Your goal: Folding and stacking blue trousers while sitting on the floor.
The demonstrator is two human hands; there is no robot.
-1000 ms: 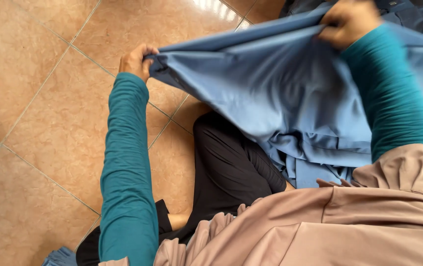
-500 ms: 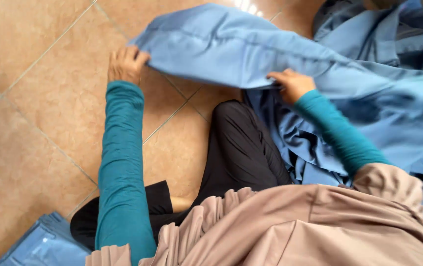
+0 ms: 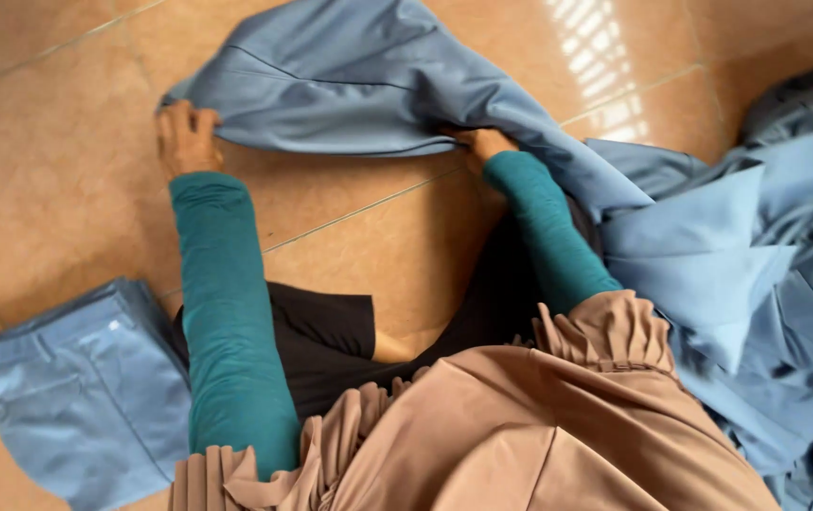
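1. surface: floor of large orange-brown tiles (image 3: 66, 161) with thin pale grout lines; a patch of striped light falls on the tiles beyond the blue garment, towards the top of the view.
2. blue garment (image 3: 350, 85): a smooth grey-blue piece of clothing with stitched seams, held low over the tiles and spread sideways between the two hands. its far part rises in a loose hump; its right end runs down into the heap.
3. left hand (image 3: 184, 137): at the left end of the blue garment, fingers curled over the edge of the cloth, pinching it against the palm. closed grip on the garment.
4. right hand (image 3: 482, 144): at the near hem of the blue garment, towards its middle. mostly hidden under the cloth; only the wrist and the back of the hand show. it touches the garment, but cannot tell how the fingers are set.
5. both arms wear teal sleeves (image 3: 227, 322), with beige pleated cuffs at the near edge of the view.
6. heap of blue cloth (image 3: 766, 303): crumpled, right of the blue garment and touching it.
7. folded blue pile (image 3: 75, 388): flat, near-left of the blue garment, well apart from it, beside the left arm.
8. black cloth over the person's legs (image 3: 331, 331) lies near of the blue garment, between the arms.
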